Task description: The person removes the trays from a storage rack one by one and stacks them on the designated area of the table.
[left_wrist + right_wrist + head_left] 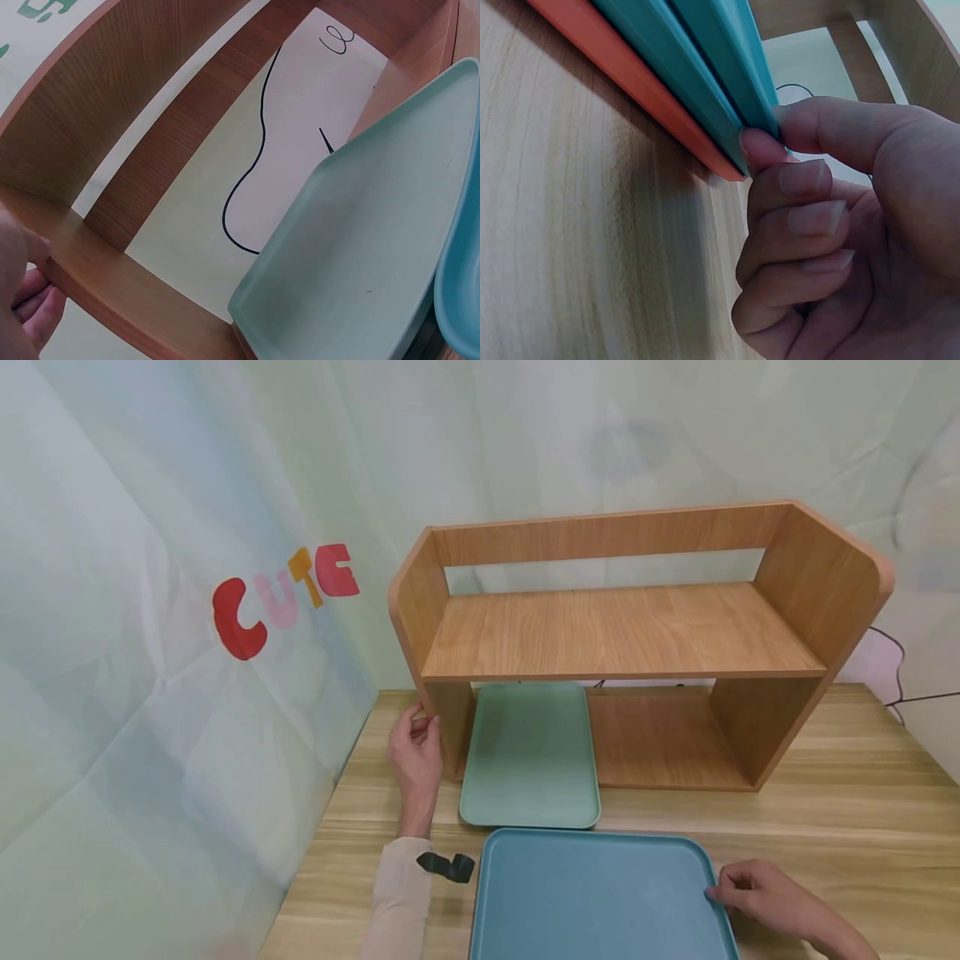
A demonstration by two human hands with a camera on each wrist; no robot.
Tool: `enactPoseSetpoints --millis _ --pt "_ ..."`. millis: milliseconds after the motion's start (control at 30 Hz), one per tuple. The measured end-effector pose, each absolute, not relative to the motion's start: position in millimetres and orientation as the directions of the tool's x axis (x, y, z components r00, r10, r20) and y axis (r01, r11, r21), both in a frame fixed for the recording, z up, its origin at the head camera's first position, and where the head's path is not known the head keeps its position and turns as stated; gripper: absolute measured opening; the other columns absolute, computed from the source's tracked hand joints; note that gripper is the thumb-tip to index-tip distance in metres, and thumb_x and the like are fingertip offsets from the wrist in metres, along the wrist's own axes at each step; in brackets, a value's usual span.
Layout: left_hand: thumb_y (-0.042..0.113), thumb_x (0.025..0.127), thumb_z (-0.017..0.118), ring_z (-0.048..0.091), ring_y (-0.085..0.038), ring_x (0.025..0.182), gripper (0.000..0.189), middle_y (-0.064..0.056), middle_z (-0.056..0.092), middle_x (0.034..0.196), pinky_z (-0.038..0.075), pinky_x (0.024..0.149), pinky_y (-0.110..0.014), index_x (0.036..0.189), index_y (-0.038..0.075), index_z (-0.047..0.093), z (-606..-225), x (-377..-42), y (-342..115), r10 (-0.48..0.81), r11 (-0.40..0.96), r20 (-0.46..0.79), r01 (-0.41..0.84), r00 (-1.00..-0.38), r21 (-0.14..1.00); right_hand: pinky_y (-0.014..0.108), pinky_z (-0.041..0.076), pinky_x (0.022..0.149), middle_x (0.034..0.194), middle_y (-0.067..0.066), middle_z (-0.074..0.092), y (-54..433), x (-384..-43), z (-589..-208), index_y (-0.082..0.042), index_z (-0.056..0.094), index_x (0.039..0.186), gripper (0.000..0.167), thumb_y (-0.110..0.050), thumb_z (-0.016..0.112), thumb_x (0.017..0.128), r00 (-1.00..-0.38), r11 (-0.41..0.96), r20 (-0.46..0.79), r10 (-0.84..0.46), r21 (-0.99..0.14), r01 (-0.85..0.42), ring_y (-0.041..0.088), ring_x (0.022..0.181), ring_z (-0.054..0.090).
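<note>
A two-tier wooden desk shelf [630, 631] stands at the back of the table. My left hand [417, 758] pinches the front edge of its left side panel; in the left wrist view the thumb and fingers [46, 315] lie on either side of that board. A green tray [528, 760] leans in the lower left compartment, its near end sticking out in front. Before it lies a blue tray [600, 902], whose right rim my right hand [772, 897] pinches between thumb and index finger. In the right wrist view, another teal tray [656, 60] and an orange tray [641, 90] are stacked beneath it.
The wooden table [847, 852] runs along both sides of the shelf. A fabric backdrop [187, 760] with coloured letters hangs at the left and continues behind the shelf. A black strap [446, 866] sits on the left sleeve.
</note>
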State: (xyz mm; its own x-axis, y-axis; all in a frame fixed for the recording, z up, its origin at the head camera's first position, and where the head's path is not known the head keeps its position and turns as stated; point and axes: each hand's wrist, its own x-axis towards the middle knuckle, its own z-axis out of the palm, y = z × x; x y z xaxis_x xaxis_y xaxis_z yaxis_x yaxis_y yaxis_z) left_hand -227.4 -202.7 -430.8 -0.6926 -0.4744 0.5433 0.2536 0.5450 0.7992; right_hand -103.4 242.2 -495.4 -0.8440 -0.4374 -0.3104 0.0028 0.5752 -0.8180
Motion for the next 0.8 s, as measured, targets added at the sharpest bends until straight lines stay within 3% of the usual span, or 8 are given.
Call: enactPoseSetpoints --millis 267,433,600,800 --pt "0.008 0.088 0.067 0.068 -0.028 0.087 0.024 -0.019 0.066 0.098 0.060 0.078 -0.035 0.111 0.001 0.063 -430 -228 -203 -0.474 0.550 0.541 0.246 -0.694 0.798 0.020 0.034 0.046 0.062 -0.011 0.044 245 -105 -494 -0.001 0.056 0.074 0.031 -0.024 0.057 0.095 -0.812 0.513 -0.259 -0.523 -0.856 -0.057 -0.001 0.057 0.044" --pt "0.007 0.087 0.067 0.068 -0.028 0.086 0.024 -0.019 0.066 0.097 0.060 0.078 -0.035 0.110 0.002 0.064 -430 -227 -203 -0.476 0.550 0.545 0.250 -0.690 0.797 0.019 0.042 0.048 0.064 -0.009 0.053 253 -107 -492 -0.002 0.059 0.079 0.029 -0.025 0.054 0.097 -0.782 0.485 -0.283 -0.555 -0.874 -0.027 0.001 0.058 0.051" --pt "0.007 0.087 0.067 0.068 -0.028 0.086 0.024 -0.019 0.067 0.097 0.060 0.078 -0.036 0.110 0.002 0.064 -429 -226 -202 -0.478 0.547 0.545 0.252 -0.689 0.798 0.023 0.055 0.060 0.082 0.004 0.066 261 -110 -490 0.001 0.064 0.094 0.029 -0.025 0.052 0.098 -0.819 0.485 -0.308 -0.484 -0.873 0.041 0.007 0.071 0.061" --pt "0.007 0.087 0.068 0.068 -0.028 0.085 0.024 -0.019 0.067 0.096 0.060 0.077 -0.037 0.110 0.002 0.064 -429 -225 -202 -0.478 0.551 0.553 0.257 -0.683 0.794 0.023 0.058 0.074 0.105 0.018 0.069 265 -112 -486 0.015 0.057 0.114 0.044 -0.026 0.049 0.099 -0.882 0.437 -0.311 -0.354 -0.889 0.138 0.007 0.087 0.067"
